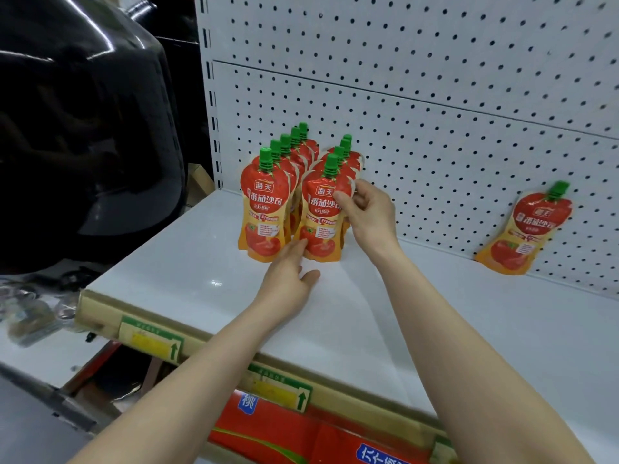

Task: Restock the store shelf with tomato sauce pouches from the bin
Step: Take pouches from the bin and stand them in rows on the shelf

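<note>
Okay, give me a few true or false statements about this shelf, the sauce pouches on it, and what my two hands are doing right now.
1. The pouches near the hands stand in two rows on the shelf. True.
2. The right hand pinches the upper edge of the front pouch in the right row. True.
3. The left hand holds a pouch up in the air. False: it is low over the shelf, with straight fingertips touching the front pouch's base.
4. The lone pouch lies flat on the shelf. False: it leans against the pegboard.
5. The caps are red. False: they are green.
</note>
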`<state>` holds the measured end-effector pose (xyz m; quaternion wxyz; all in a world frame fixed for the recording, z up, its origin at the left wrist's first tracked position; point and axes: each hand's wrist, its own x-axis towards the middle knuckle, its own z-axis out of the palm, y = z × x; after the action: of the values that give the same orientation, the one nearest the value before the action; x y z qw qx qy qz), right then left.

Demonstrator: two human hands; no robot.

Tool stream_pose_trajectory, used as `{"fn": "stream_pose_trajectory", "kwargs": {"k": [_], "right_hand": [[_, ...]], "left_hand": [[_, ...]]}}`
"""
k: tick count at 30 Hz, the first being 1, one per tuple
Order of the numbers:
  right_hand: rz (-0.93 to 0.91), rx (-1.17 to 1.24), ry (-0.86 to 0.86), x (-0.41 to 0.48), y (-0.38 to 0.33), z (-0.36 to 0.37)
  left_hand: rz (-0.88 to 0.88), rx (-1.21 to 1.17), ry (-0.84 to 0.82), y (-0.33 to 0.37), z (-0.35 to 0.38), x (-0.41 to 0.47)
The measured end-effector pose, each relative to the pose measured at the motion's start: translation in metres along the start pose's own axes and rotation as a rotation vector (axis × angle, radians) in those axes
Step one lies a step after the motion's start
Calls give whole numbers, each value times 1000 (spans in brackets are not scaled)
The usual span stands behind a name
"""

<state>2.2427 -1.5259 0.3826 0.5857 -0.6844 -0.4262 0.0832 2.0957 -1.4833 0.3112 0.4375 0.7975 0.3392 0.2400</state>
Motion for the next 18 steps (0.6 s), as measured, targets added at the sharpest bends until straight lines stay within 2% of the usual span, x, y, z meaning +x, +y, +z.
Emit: {"fn": "stream_pose_trajectory", "kwargs": {"k": [5,10,15,18], "right_hand": [[-13,-118,-24,-2,0,-6],[-12,-298,50,-34,-4,-34],[-31,-513,115,-126,-6,-74],[-8,-559,227,-205,-6,-98]], "left_hand": [[3,-18,18,5,-1,-4],[60,-58,16,17,-11,-18],[230,-126,-23,28,-11,-66],[297,-243,-84,34,2,-111]]}}
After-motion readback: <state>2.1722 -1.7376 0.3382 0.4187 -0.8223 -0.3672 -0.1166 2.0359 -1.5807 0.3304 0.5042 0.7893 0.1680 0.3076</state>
